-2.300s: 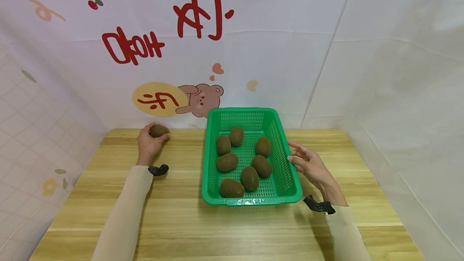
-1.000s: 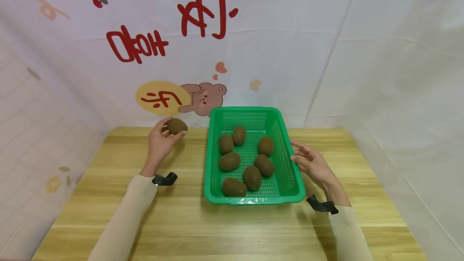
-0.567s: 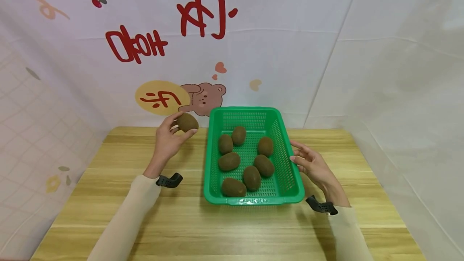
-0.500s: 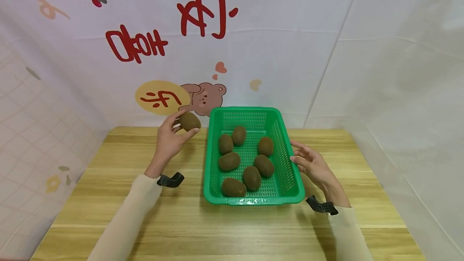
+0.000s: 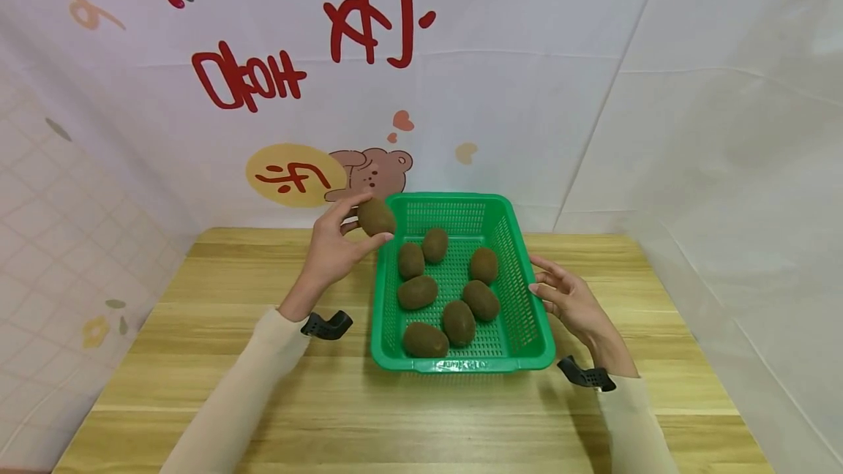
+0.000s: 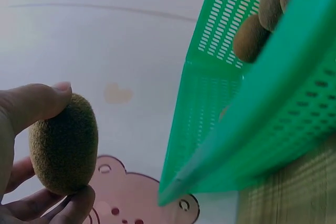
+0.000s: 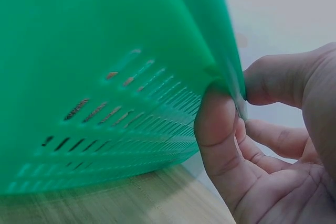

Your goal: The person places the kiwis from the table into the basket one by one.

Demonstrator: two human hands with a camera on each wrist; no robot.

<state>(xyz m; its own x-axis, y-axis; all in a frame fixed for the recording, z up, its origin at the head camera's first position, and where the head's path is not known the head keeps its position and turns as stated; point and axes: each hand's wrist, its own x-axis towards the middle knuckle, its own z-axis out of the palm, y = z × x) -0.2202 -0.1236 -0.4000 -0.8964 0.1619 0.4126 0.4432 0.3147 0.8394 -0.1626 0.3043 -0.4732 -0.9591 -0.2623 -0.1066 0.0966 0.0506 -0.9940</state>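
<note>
A brown fuzzy kiwi (image 5: pixel 377 217) is pinched between the thumb and fingers of my left hand (image 5: pixel 336 246), held up at the far left corner of the green basket (image 5: pixel 463 365). In the left wrist view the same kiwi (image 6: pixel 65 145) is upright between thumb and fingertips, apart from the basket wall (image 6: pixel 210 114). My right hand (image 5: pixel 571 306) holds the basket's right rim; the right wrist view shows thumb (image 7: pixel 278 80) and fingers pinching that rim (image 7: pixel 231 61) from both sides. Several kiwis (image 5: pixel 418 292) lie loose on the basket floor.
The basket stands on a wooden table (image 5: pixel 316 401). Behind it rises a white wall covering (image 5: pixel 514 79) with red lettering and a printed bear (image 5: pixel 375 170). Black straps (image 5: pixel 327 325) sit on both wrists.
My left hand has lifted the kiwi off the table at the far left and carried it right, up to the basket's corner. My right hand stays on the rim.
</note>
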